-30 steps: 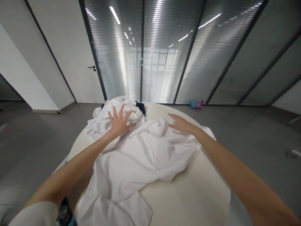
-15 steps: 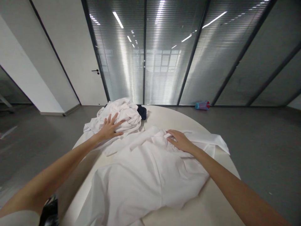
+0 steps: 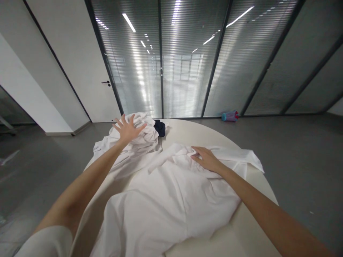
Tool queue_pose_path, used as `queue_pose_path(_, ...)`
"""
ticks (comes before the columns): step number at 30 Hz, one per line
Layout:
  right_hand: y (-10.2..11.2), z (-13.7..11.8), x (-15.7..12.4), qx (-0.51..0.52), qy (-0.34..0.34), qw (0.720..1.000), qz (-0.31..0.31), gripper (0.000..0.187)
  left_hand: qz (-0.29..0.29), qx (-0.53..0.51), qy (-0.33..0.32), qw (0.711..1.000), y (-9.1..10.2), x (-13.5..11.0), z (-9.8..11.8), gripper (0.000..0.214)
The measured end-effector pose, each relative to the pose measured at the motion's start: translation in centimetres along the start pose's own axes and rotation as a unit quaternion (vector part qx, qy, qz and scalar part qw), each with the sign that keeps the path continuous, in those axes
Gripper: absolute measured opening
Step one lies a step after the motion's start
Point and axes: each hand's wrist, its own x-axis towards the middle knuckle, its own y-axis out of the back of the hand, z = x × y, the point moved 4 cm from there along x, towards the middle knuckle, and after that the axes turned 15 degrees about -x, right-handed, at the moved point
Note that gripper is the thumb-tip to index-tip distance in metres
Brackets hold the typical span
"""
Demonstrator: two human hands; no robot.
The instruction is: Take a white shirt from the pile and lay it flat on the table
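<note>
Head cam view: my right hand [image 3: 207,159] is lying flat, fingers [image 3: 197,152] loose, on the collar end of a white shirt [image 3: 166,200] that's spread out across the round table [image 3: 198,134]. Not really gripping anything there, just pressing down on the cloth near the far middle of the shirt. One sleeve [image 3: 238,155] sticks out to the right, close to the table edge.

My left hand [image 3: 128,129] is stretched further out with the fingers fanned wide, over a crumpled pile [image 3: 134,142] of white clothes at the far left of the table. Can't tell if the palm is actually touching the pile or just above it. Something small and dark [image 3: 160,127] sits just beside the pile on its right.

Past the table there's grey floor [image 3: 294,150], a blue and pink bottle [image 3: 229,115] lying on it by the glass wall [image 3: 187,60], and a white door [image 3: 88,71] off to the left.
</note>
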Motion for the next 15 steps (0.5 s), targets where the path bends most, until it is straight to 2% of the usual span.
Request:
queue_pose_path(3, 0.1, -0.1, -0.1, 0.006, 0.003, 1.000, -0.001, 0.053, -0.117, 0.046, 0.041, 0.991, -3.0, 1.3, -0.8, 0.109)
queue_pose_path(6, 0.2, -0.2, -0.2, 0.009, 0.012, 1.000, -0.003, 0.053, -0.171, 0.075, 0.000, 0.982, -4.9, 1.6, -2.3, 0.107)
queue_pose_path(11, 0.3, -0.1, -0.3, 0.008, 0.014, 1.000, -0.010, 0.053, -0.235, 0.087, -0.088, 0.964, -5.5, 2.7, -4.8, 0.095)
queue_pose_path(15, 0.3, -0.2, -0.3, 0.010, 0.013, 1.000, -0.023, 0.054, -0.260, 0.079, -0.149, 0.951, -5.8, 4.3, -6.3, 0.091)
